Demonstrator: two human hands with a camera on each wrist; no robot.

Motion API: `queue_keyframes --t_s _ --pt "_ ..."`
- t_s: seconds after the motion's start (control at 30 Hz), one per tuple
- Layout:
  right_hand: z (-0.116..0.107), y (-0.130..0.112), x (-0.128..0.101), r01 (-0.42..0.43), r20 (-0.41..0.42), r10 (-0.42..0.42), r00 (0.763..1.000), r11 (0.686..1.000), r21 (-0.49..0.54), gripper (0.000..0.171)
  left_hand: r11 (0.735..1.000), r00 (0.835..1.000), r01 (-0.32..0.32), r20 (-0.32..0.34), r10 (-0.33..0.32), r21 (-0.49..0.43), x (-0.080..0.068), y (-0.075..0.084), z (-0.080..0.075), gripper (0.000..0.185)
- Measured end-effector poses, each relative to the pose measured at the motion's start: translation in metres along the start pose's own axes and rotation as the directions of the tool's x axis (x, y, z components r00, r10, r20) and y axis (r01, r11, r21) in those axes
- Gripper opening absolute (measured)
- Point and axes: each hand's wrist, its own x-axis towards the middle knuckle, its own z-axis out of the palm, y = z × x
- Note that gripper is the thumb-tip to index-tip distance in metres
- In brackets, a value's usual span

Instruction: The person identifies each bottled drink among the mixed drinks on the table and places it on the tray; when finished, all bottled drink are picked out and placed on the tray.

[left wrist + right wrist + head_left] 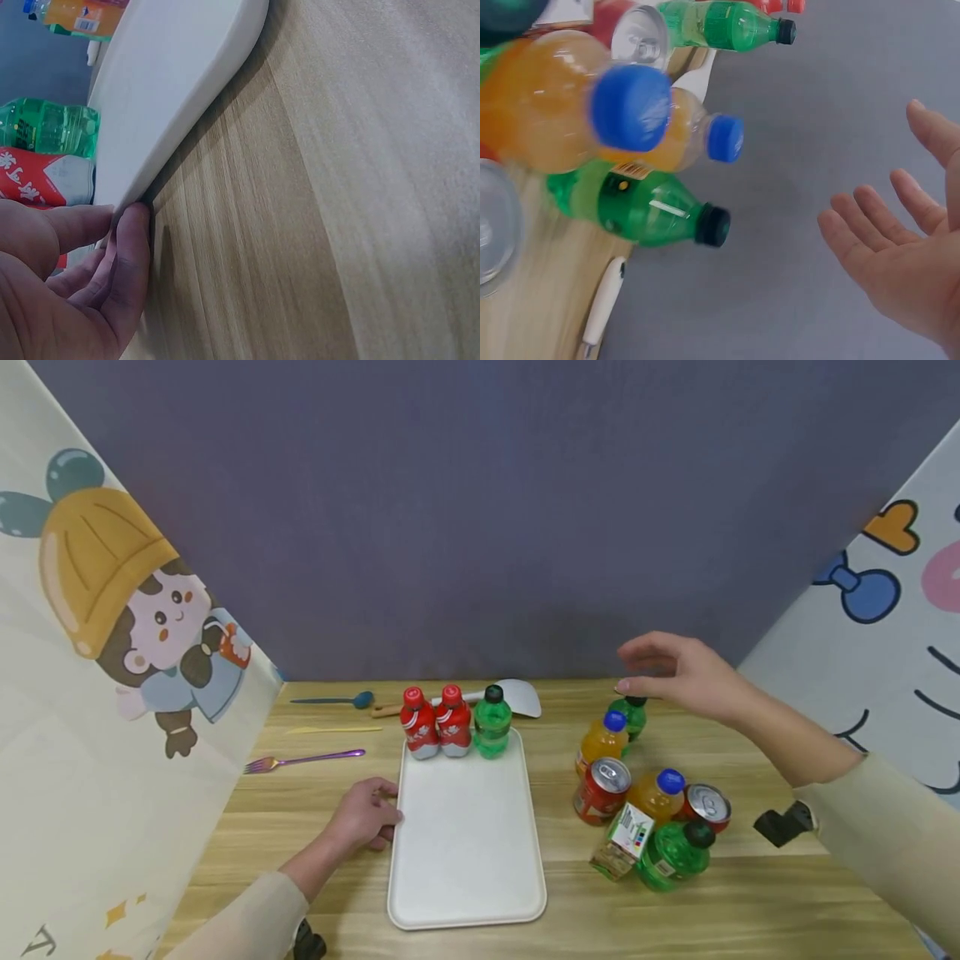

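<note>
My left hand (363,815) pinches the left rim of a white tray (468,852), thumb on top and fingers at the side, as the left wrist view shows. Along the tray's far end stand two red bottles (420,727) and a green bottle (492,725) with a black cap. Out to the right, my right hand (678,672) hovers with spread, loosely bent fingers and holds nothing. In the head view it overlaps the black cap of another green bottle (632,717); in the right wrist view that bottle (649,204) stands apart from the fingers.
Right of the tray cluster two orange-drink bottles (604,739), two red cans (602,792), a small drink carton (624,841) and a green bottle (673,857). At the back left lie a blue spoon (362,700), a yellow knife (333,730), a purple fork (300,761) and a spatula (521,697).
</note>
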Motion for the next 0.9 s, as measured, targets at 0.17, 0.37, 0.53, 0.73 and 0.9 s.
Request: queue_keyframes --t_s 0.17,0.37,0.53,0.73,0.9 --pt "-0.005 0.011 -0.025 -0.008 -0.023 0.008 1.0 1.0 -0.011 0.053 1.0 1.0 -0.002 0.0 0.002 0.005 0.0 0.002 -0.001 0.04" --pt "-0.005 0.025 -0.053 -0.012 -0.065 0.011 0.998 1.0 -0.014 0.047 1.0 1.0 0.009 0.004 -0.009 0.018 0.0 0.002 -0.001 0.041" --pt "-0.002 0.034 -0.076 -0.023 -0.093 0.022 0.995 1.0 -0.014 0.042 1.0 1.0 0.012 0.01 -0.012 0.013 0.0 0.002 -0.001 0.041" --pt "0.005 0.053 -0.102 -0.09 -0.112 0.089 0.99 0.996 0.0 0.039 1.0 1.0 0.01 0.014 -0.01 -0.006 0.001 0.002 0.0 0.04" --pt "0.01 0.068 -0.121 -0.139 -0.12 0.137 0.983 0.99 -0.009 0.037 1.0 1.0 0.012 0.017 -0.012 0.0 0.002 0.001 -0.001 0.041"
